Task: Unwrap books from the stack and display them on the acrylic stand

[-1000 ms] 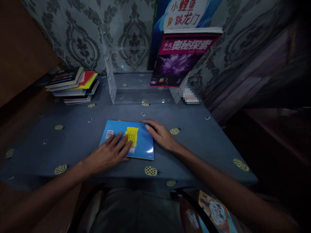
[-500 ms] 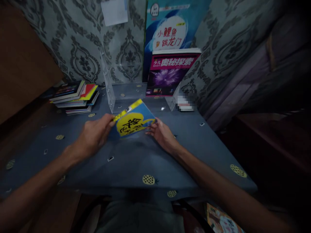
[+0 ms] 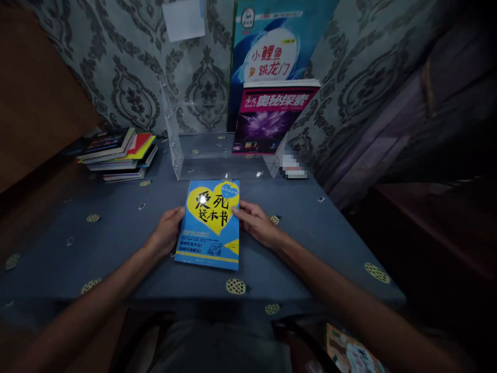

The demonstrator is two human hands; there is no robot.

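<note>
A blue book (image 3: 207,243) with a yellow heart on its cover is held between my two hands, cover up and its writing upright to me. My left hand (image 3: 170,229) grips its left edge, the thumb at the side and the fingers underneath. On the right edge, my right hand (image 3: 259,223) pinches it with the thumb on the cover. Just beyond the book is a clear acrylic stand (image 3: 225,167). In the stand's right part a purple book (image 3: 267,119) leans before a larger teal book (image 3: 267,31).
A stack of books (image 3: 120,155) lies at the table's back left. A small blurred white object (image 3: 294,167) sits right of the stand. The patterned tablecloth (image 3: 128,274) covers the table. Below its front edge, at right, lies another book (image 3: 351,352). A curtain (image 3: 388,129) hangs at right.
The blue book was tilted and showed its yellow spine. It has turned upright, with the whole front cover facing me. Both hands have come lower and nearer, along its sides.
</note>
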